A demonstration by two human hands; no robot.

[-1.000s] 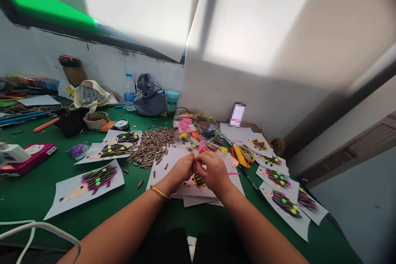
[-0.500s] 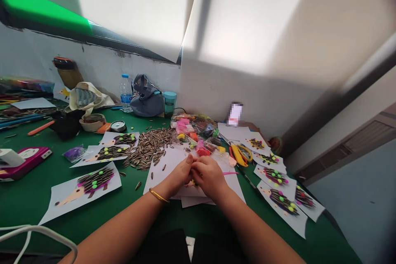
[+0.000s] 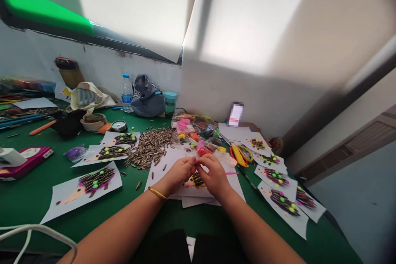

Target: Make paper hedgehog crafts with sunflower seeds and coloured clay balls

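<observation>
My left hand and my right hand meet fingertip to fingertip above white paper. Both are closed in a pinch; whatever lies between the fingers is too small to make out. Under them, partly hidden, is a hedgehog picture with a yellow body and dark sunflower seeds stuck on as spines. A heap of striped sunflower seeds spreads to the left of the paper. Behind my hands lie small plastic bags of coloured clay. A pink stick pokes out beside my right hand.
Hedgehog pictures lie on both sides, one large at left and several at right. Yellow-handled scissors rest right of the clay. A water bottle, a blue bag and a propped phone stand along the wall.
My hands have drawn slightly apart and the fingertips have lifted, so more of the hedgehog picture beneath shows. The things on the table have stayed in place.
</observation>
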